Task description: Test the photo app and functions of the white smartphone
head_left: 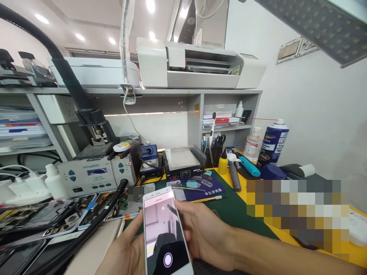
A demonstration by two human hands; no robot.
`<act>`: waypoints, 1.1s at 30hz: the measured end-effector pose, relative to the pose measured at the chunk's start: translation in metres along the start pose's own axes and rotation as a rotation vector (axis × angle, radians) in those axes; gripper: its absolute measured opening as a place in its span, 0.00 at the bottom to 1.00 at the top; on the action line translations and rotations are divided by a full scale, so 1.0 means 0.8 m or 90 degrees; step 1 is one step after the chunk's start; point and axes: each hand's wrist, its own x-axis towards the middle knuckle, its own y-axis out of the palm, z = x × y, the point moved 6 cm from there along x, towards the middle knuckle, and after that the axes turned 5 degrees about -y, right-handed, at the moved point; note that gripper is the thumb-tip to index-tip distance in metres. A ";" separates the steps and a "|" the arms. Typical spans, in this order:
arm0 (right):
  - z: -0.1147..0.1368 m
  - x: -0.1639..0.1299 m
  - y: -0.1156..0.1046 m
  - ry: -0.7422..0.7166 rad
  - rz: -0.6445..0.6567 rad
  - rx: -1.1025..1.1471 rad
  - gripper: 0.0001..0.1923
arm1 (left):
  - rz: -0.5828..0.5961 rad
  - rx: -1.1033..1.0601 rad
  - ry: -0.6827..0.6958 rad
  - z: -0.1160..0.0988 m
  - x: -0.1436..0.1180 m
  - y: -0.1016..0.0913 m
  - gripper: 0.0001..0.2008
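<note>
A white smartphone (163, 233) is held upright and slightly tilted at the bottom middle, its lit screen showing a camera picture with a round shutter button. My left hand (126, 244) wraps round the phone's left edge, thumb along its side. On the right edge my right hand (200, 229) grips the same phone, with its fingers partly hidden behind it. Beyond the phone, tweezers (189, 188), small blades and a thin brush (209, 199) lie on a green mat (249, 217).
Opened phone parts (51, 214) and a black hose (100, 221) crowd the left. Behind stand a rework station (94, 175) and a heating plate (182, 158). To the right are a yellow bottle (223, 164), a spray can (272, 143) and a pixelated area.
</note>
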 end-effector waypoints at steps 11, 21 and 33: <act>-0.001 -0.001 0.000 0.007 0.001 -0.008 0.21 | 0.003 -0.004 0.031 0.001 -0.001 0.002 0.31; -0.002 -0.001 0.002 0.005 0.015 -0.010 0.22 | 0.019 -0.004 -0.011 0.003 -0.008 0.012 0.33; -0.003 0.000 0.001 -0.001 0.034 -0.014 0.22 | 0.014 0.061 -0.026 0.003 -0.011 0.007 0.31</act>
